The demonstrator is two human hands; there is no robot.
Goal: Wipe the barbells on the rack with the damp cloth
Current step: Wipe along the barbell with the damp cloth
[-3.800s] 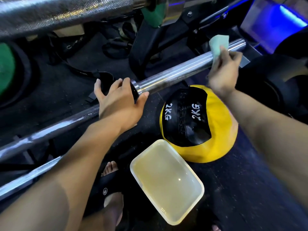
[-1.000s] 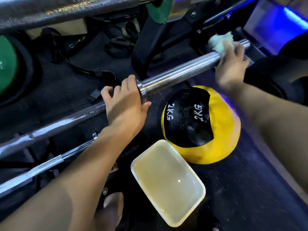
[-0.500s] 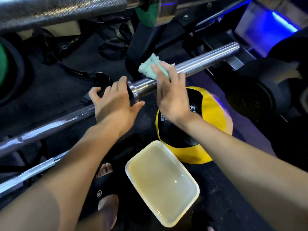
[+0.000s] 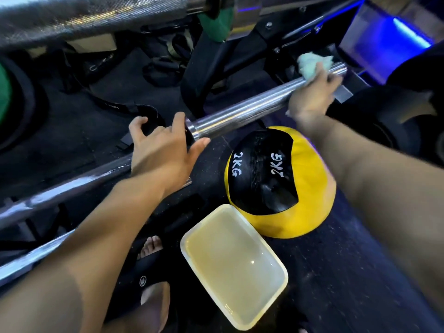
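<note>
A steel barbell (image 4: 242,114) runs diagonally from lower left to upper right across the view. My left hand (image 4: 161,152) grips it at the collar where the thick sleeve begins. My right hand (image 4: 314,92) wraps a pale green damp cloth (image 4: 312,64) around the far end of the sleeve. A second, thinner barbell (image 4: 36,255) lies below it at the lower left. A third, knurled bar (image 4: 84,18) crosses the top of the view, close to the camera.
A yellow and black 2KG medicine ball (image 4: 312,207) sits on the dark floor under the sleeve. A white tray of cloudy water (image 4: 189,251) lies in front of it. A black rack upright (image 4: 204,75), green plates (image 4: 216,20) and my sandalled foot (image 4: 151,246) are nearby.
My right hand has slid the cloth from near the collar out to the far end of the sleeve. My left hand has kept its hold at the collar.
</note>
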